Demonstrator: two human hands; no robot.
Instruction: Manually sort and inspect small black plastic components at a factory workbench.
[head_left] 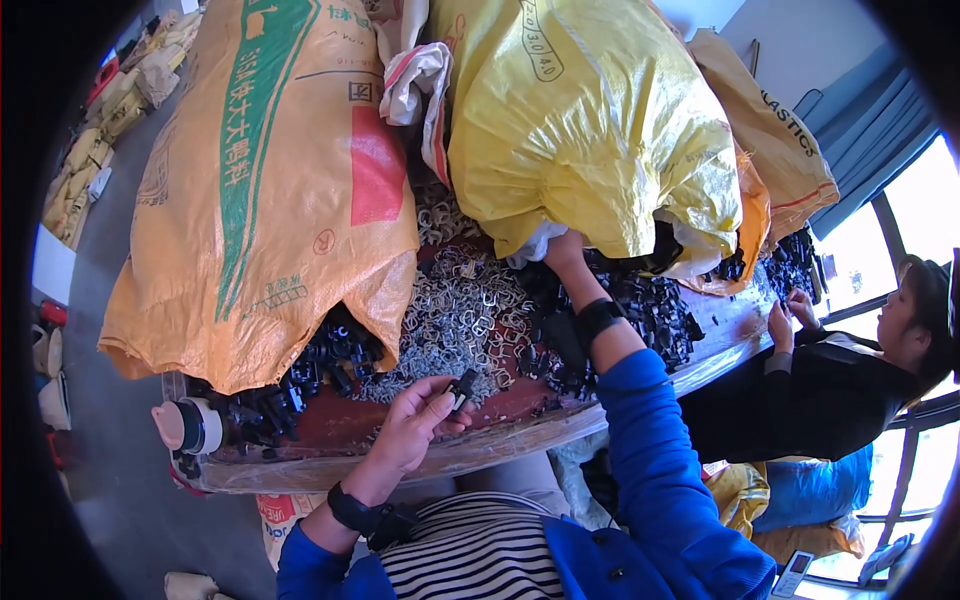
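My left hand [418,418] is closed on a small black plastic piece [463,387], held between thumb and fingers just above the table's near edge. A lighter spot shows on the piece; its exact kind is too small to make out. Stretched forward, my right hand [566,248] reaches in under the yellow woven sack [590,130], beside a bunched white bag edge [536,243]. Its fingers are hidden there. Between my hands lies a heap of small metal loops [475,305]. Black plastic parts [650,315] are piled around my right wrist.
An orange woven sack [290,190] stands at the left, with more black parts [335,355] spilling from it. A lidded bottle [190,425] lies at the table's left corner. On the right a co-worker [810,390] sits close to the table [520,428], both hands raised.
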